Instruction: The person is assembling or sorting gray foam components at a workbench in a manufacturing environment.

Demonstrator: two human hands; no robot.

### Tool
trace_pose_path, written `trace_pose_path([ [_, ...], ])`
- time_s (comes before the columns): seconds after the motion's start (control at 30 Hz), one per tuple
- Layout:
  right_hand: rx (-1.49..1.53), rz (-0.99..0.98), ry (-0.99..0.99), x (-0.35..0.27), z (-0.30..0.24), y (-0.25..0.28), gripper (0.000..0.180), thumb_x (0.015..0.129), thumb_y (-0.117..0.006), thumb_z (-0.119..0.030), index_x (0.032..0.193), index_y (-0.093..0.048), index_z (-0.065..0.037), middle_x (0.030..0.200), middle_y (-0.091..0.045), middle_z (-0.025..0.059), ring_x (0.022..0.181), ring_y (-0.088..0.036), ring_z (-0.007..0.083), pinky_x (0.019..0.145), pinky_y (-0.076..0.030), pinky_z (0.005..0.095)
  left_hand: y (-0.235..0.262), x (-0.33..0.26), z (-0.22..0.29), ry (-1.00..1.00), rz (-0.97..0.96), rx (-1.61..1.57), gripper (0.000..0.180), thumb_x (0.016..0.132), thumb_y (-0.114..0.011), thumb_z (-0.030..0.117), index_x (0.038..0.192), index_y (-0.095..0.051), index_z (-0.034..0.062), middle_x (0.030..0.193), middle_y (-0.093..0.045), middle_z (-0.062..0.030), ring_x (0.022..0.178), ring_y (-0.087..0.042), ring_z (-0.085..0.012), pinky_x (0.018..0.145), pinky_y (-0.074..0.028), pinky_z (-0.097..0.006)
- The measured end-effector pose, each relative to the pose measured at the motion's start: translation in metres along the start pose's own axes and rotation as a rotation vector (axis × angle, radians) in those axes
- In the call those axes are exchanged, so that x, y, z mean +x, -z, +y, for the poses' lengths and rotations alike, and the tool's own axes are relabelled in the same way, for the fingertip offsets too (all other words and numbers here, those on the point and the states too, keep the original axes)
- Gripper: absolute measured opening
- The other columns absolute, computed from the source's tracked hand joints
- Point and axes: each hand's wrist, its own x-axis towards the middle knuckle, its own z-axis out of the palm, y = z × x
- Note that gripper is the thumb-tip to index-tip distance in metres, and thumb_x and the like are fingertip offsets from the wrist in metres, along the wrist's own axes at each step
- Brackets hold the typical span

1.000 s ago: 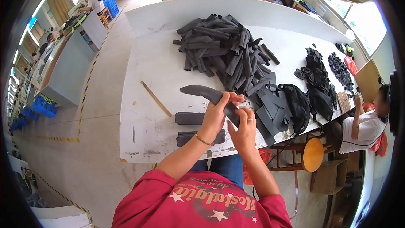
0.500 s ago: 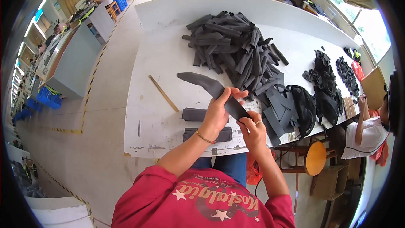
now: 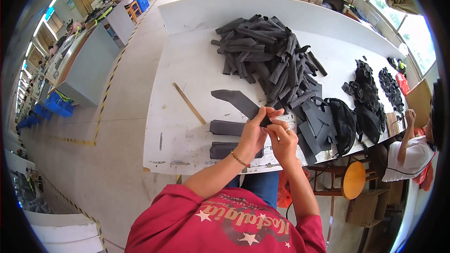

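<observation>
My left hand (image 3: 255, 131) and my right hand (image 3: 281, 140) are together above the near edge of the white table (image 3: 187, 65). Both pinch the near end of a long dark grey strip of soft material (image 3: 234, 100) that sticks out to the left and away from me. Below my hands lie two flat grey folded pieces (image 3: 226, 127), one nearer the table edge (image 3: 224, 150). A large heap of grey strips (image 3: 267, 58) lies further back on the table.
A thin wooden stick (image 3: 189, 103) lies on the table left of the strip. Black pieces (image 3: 328, 119) and darker piles (image 3: 365, 89) lie to the right. A seated person (image 3: 412, 145) works at the right end. An orange stool (image 3: 352, 180) stands below the table.
My hands and the grey strip stay together; the strip's far end now points more to the left. The view has shifted slightly.
</observation>
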Motion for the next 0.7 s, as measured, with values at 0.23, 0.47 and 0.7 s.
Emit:
trace_pose_path([
  [0.23, -0.001, -0.229, -0.151, -0.008, 0.001, 0.011, 0.013, 0.079, -0.067, 0.005, 0.088, -0.06, -0.002, 0.089, -0.062, 0.0129, 0.075, -0.064, 0.0319, 0.065, -0.052, 0.0383, 0.004, 0.0, 0.017, 0.035, 0.041, 0.068, 0.031, 0.102, -0.046, 0.029, 0.108, -0.06, 0.0012, 0.113, -0.066, -0.0178, 0.111, -0.06, -0.0262, 0.097, -0.046, -0.04],
  [0.47, 0.151, -0.092, -0.136, 0.014, -0.026, 0.013, 0.03, 0.08, -0.072, -0.001, 0.105, -0.056, -0.003, 0.099, -0.06, 0.0157, 0.081, -0.064, 0.0299, 0.068, -0.052, 0.0385, -0.011, 0.014, 0.047, -0.158, -0.047, 0.102, 0.03, 0.1, -0.051, 0.025, 0.114, -0.06, -0.0008, 0.103, -0.069, -0.016, 0.1, -0.064, -0.0234, 0.087, -0.05, -0.034],
  [0.7, -0.08, -0.101, 0.141, 0.012, 0.003, 0.012, 0.017, 0.081, -0.071, -0.003, 0.093, -0.059, -0.001, 0.099, -0.062, 0.0156, 0.081, -0.064, 0.0351, 0.065, -0.052, 0.0412, -0.019, 0.007, 0.051, -0.07, 0.06, -0.016, 0.033, 0.1, -0.052, 0.026, 0.122, -0.054, 0.0018, 0.111, -0.065, -0.0152, 0.109, -0.06, -0.0283, 0.098, -0.047, -0.043],
])
